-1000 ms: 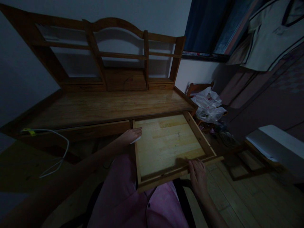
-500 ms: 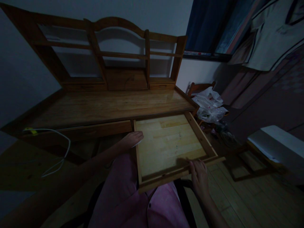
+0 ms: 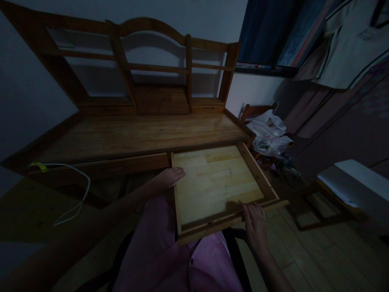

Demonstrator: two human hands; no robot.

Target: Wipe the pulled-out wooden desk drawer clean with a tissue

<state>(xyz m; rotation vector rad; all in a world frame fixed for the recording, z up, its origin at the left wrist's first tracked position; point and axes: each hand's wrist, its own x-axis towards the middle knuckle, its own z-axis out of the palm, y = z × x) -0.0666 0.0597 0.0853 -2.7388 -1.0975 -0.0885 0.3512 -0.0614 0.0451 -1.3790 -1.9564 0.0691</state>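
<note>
A wooden drawer (image 3: 212,182) is pulled out of the desk above my lap, its pale bottom bare apart from small dark marks. My right hand (image 3: 254,219) grips the top of the drawer's front board (image 3: 209,229), fingers over the edge. At the drawer's left side wall, my left hand (image 3: 172,177) reaches over the rim with its fingers closed together. A thin white cloth-like piece (image 3: 173,185) shows at its lower edge, mostly hidden under the fingers.
The desk top (image 3: 146,132) carries a shelf unit (image 3: 161,71) at the back. A white cable (image 3: 86,184) with a yellow tag hangs at left. Plastic bags (image 3: 269,129) lie on a chair at right, and a wooden stool (image 3: 326,202) stands nearer. Clothes hang at upper right.
My left hand has shifted slightly right over the drawer's left rim, and less of the white piece shows. My right hand and the drawer stay in place.
</note>
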